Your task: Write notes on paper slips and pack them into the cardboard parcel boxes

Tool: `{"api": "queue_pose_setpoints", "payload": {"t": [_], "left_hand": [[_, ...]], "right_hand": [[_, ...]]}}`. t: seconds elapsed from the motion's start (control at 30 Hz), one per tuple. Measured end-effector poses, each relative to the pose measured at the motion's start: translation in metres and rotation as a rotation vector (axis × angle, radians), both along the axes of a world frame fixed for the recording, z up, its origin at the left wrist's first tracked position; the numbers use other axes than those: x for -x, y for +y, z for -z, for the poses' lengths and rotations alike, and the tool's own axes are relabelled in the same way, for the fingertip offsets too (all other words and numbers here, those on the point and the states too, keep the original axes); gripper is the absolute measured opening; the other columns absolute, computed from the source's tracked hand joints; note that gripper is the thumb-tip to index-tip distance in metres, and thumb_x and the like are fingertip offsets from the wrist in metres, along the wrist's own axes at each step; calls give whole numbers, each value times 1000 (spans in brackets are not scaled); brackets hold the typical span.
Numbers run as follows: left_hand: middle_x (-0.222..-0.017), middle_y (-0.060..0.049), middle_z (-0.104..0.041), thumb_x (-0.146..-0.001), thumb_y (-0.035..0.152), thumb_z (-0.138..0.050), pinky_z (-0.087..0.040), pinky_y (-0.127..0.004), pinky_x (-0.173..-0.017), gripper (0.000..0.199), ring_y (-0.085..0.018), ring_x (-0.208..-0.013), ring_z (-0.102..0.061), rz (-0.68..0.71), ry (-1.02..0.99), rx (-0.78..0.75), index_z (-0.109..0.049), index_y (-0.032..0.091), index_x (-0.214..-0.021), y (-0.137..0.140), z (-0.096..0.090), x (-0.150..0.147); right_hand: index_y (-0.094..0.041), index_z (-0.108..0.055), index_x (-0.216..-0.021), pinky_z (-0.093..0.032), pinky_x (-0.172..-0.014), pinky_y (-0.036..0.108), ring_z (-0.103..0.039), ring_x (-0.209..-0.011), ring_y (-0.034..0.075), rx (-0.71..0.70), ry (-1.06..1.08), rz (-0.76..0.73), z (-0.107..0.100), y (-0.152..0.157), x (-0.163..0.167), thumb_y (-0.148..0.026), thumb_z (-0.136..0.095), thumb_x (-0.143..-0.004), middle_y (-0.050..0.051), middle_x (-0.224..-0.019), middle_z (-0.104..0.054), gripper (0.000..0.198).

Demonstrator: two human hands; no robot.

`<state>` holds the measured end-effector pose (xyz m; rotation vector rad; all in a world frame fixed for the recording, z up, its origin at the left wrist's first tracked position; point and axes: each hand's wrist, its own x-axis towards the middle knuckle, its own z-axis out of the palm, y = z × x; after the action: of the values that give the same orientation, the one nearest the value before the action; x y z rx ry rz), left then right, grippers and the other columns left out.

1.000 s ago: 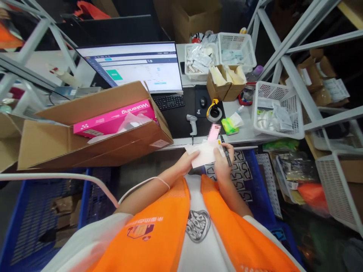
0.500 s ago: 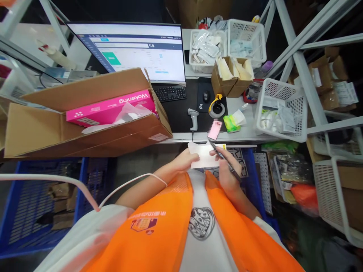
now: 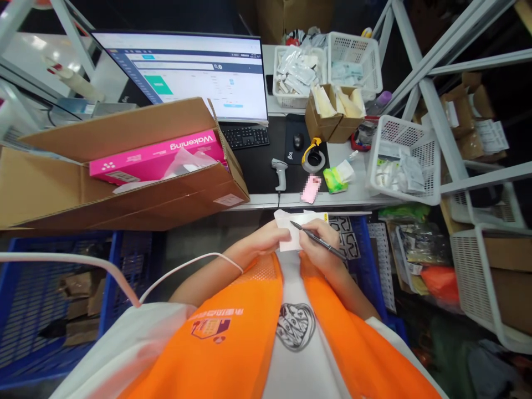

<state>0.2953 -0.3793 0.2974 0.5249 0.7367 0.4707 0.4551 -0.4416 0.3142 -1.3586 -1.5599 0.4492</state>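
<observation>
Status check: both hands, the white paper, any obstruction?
Left hand gripping small rectangular white paper. Right hand holding slim black pen, tip over paper, contact unclear. Nothing visibly blocking the pen.

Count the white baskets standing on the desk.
3: one basket beside the monitor, a second basket right of it, a third basket at the right end of the desk. More may be hidden behind the cardboard box.

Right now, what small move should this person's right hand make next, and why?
Probably set the tip of the black pen on the white paper: the right hand holds the pen in a writing grip, tip over the paper, while the left hand grips the paper's edge. Whether the tip already touches is unclear.
</observation>
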Motion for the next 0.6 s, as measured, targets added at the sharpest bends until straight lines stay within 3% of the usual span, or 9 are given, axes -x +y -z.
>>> {"api": "queue_pose_setpoints", "payload": {"t": [0.17,0.6], "left_hand": [[-85,-7,-72,-45,6,-61,-50,-26,-70,51,-21,-81,-65,17,6,-10,-72,8,-95,0,-2,-3],[-80,-5,-68,-44,10,-56,-43,-23,-60,56,-16,-70,-56,56,123,-102,-72,6,-98,4,-13,-2]], "right_hand": [[-21,-62,-81,-48,-61,26,-61,-65,13,-4,-21,16,1,-2,-1,-15,-62,-83,-2,-70,-62,6],[-21,-64,-81,-47,-58,25,-58,-59,11,60,32,93,5,-2,-3,-17,-62,-81,-3,-69,-64,4]]}}
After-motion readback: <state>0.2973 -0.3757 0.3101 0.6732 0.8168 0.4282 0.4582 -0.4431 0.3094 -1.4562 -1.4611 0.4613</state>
